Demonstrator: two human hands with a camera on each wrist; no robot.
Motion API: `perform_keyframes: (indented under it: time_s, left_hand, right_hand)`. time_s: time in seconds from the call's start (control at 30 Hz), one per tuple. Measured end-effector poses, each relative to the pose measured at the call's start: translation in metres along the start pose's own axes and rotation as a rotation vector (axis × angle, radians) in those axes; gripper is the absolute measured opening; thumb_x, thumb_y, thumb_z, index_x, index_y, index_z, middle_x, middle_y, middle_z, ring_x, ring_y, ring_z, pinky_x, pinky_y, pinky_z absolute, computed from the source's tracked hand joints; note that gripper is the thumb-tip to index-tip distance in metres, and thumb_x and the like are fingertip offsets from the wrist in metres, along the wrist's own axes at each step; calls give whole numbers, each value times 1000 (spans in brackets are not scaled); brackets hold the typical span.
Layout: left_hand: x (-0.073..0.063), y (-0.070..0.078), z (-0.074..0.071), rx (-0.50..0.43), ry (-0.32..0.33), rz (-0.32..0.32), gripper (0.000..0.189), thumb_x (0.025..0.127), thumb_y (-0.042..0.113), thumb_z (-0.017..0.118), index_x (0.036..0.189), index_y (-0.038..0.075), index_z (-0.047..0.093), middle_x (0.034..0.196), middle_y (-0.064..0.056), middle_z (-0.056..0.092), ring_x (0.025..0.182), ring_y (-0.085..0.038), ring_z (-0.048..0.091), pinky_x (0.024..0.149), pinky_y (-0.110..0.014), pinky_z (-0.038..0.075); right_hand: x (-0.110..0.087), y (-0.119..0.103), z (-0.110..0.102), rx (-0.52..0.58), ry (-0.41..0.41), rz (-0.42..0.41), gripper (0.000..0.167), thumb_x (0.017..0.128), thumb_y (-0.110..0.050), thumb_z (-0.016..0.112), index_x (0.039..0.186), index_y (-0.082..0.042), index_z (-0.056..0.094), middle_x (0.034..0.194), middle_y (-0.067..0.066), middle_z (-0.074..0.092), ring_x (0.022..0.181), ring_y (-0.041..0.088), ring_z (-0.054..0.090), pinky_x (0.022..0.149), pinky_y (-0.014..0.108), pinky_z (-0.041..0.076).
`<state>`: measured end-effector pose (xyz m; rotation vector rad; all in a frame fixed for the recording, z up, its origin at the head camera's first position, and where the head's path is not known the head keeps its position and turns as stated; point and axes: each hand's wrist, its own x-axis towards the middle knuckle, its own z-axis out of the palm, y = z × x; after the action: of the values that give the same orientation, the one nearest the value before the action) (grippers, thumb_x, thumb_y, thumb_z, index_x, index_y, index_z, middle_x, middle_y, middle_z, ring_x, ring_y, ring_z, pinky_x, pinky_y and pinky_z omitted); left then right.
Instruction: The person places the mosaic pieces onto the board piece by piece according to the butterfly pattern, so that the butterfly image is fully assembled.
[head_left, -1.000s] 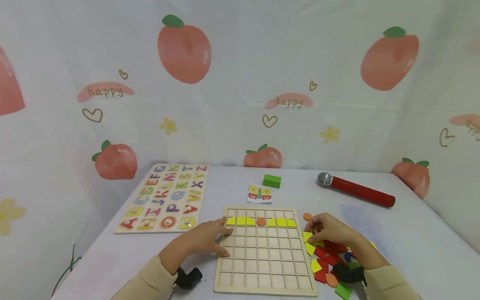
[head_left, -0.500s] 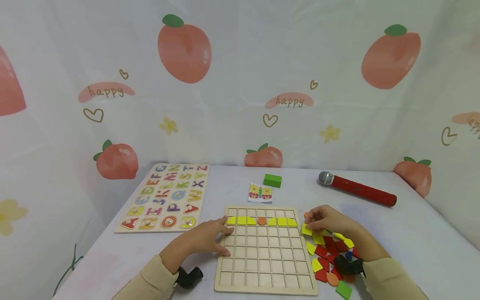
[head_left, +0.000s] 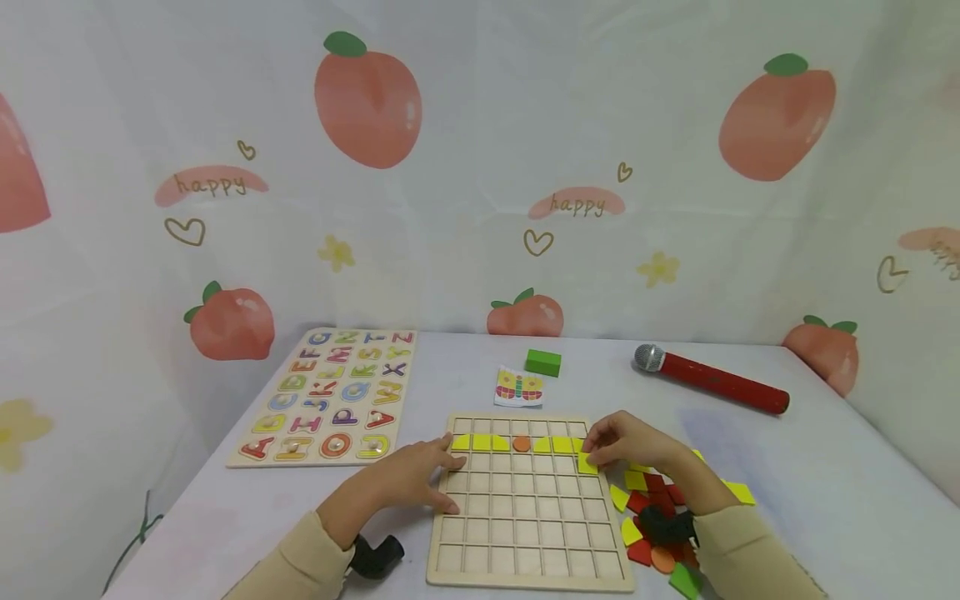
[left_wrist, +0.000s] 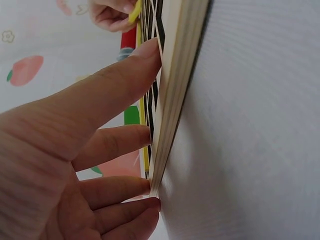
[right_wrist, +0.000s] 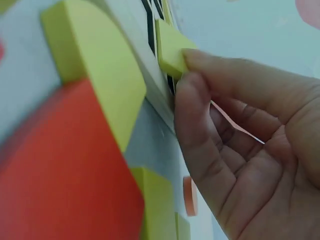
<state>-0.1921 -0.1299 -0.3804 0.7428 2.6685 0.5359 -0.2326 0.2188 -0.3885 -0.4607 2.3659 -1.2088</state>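
Left hand spread at left edge of board, likely steadying it; right hand pinches yellow tile above board's right side, edge-held probably for control

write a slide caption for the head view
Right grip pinches a yellow tile at the right side of the board, left grip at its left edge.

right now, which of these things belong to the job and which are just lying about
Likely the job:
grid board
yellow tile in the right hand
placed tiles
loose tiles
card, probably the pattern

Seemingly just lying about:
microphone
letter board
green block
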Motion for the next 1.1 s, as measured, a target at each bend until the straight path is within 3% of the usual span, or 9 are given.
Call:
perform_keyframes:
  time_s: [0.23,0.5,0.67,0.83,1.1]
  left_hand:
    - [0,-2,0,3,5,11,67,71,43,76,129,14,57,150,-19,29,136,-39,33,110,-52,30]
    - [-1,-2,0,0,3,1,66,72,43,76,129,15,57,151,-18,29,136,-39,32,110,-53,29]
    - [-1,-2,0,-4,3,-1,67,72,43,76,129,15,57,151,-18,29,136,-39,32,111,-53,29]
    - [-1,-1,0,1,2,-8,67,72,43,76,130,16,57,151,-17,28,137,-39,32,111,-53,29]
    - [-1,-3,0,1,1,-4,67,71,44,75,129,15,57,151,-18,29,136,-39,32,110,-53,30]
  right_hand:
    - [0,-5,4,-115,25,-80,15,80,-10,71,86,2,65,76,1,58,71,15,49,62,19,45]
    - [-1,-6,5,-74,46,-3,16,80,-12,72,86,0,65,76,3,61,70,15,52,63,20,49]
    - [-8,-4,-7,-64,71,21,21,81,-18,72,92,-1,68,82,4,63,73,16,54,67,25,51]
    - [-22,2,-25,-37,144,53,29,84,-22,68,102,2,67,93,7,67,77,16,59,74,29,56]
    - [-37,19,-44,-57,284,139,36,86,-26,66,109,2,64,93,7,65,79,17,56,72,28,51]
